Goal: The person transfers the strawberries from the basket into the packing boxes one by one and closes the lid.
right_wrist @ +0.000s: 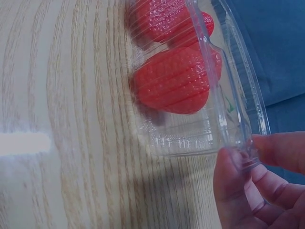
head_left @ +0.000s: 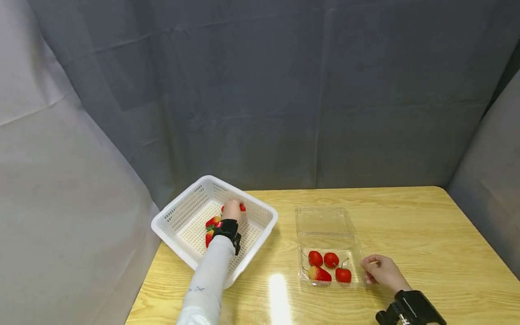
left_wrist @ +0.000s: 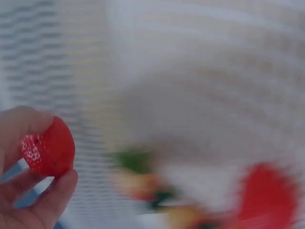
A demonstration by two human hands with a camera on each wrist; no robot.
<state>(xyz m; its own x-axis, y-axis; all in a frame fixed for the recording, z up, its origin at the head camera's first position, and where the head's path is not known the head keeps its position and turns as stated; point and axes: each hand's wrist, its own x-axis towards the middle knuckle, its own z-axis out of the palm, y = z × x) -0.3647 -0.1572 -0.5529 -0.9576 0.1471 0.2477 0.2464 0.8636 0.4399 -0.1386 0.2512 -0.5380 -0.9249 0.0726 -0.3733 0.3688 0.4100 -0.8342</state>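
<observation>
In the left wrist view, my left hand [left_wrist: 40,195] pinches a red strawberry [left_wrist: 56,149] between thumb and fingers. That hand [head_left: 233,211] is inside the white plastic basket [head_left: 266,216] in the head view, above its slotted floor. Other strawberries [head_left: 213,221] lie in the basket beside the left wrist, partly covered by the arm. On the right, a clear plastic clamshell box [head_left: 325,243] stands with its lid folded back and several strawberries [head_left: 319,273] in its near half. My right hand [right_wrist: 267,186] pinches the box's rim at a corner.
Both containers stand on a wood-grain table [head_left: 426,234], the basket at the left and the box right of centre. A dark grey curtain [head_left: 260,99] hangs behind the table. Pale cloth [head_left: 73,180] closes off the left side.
</observation>
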